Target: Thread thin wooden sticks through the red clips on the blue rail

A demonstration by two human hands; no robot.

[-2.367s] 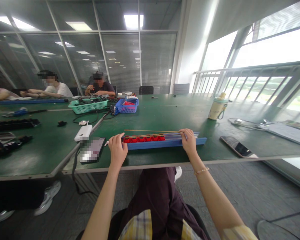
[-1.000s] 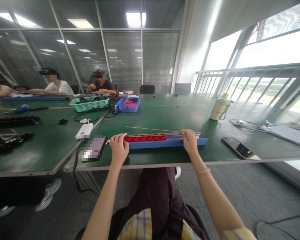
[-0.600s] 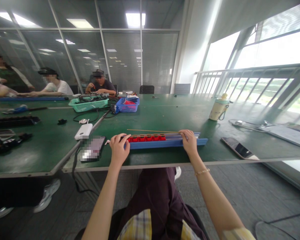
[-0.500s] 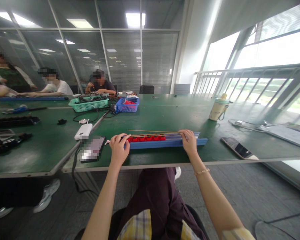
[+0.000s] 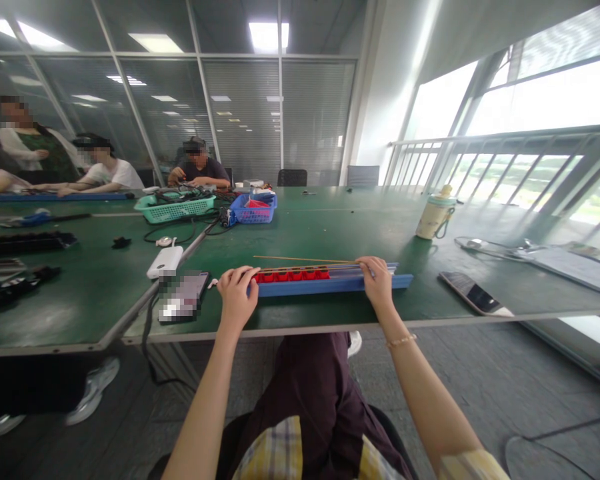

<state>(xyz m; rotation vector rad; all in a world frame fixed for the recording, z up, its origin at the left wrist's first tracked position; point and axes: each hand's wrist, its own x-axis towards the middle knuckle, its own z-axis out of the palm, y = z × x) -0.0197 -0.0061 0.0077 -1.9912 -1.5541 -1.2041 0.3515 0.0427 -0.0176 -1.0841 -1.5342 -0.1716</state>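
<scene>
Okay, gripping blue channel by left end with left hand | pinching thin stick toward channel's right end with right hand | prob best held lightly, no flexing

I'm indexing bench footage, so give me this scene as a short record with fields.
left hand: at left end of blue rail
right hand: near rail's right end, at one end of thin yellow stick
red pieces: row along rail's left part
beyond rail: blue basket, bottle
</scene>
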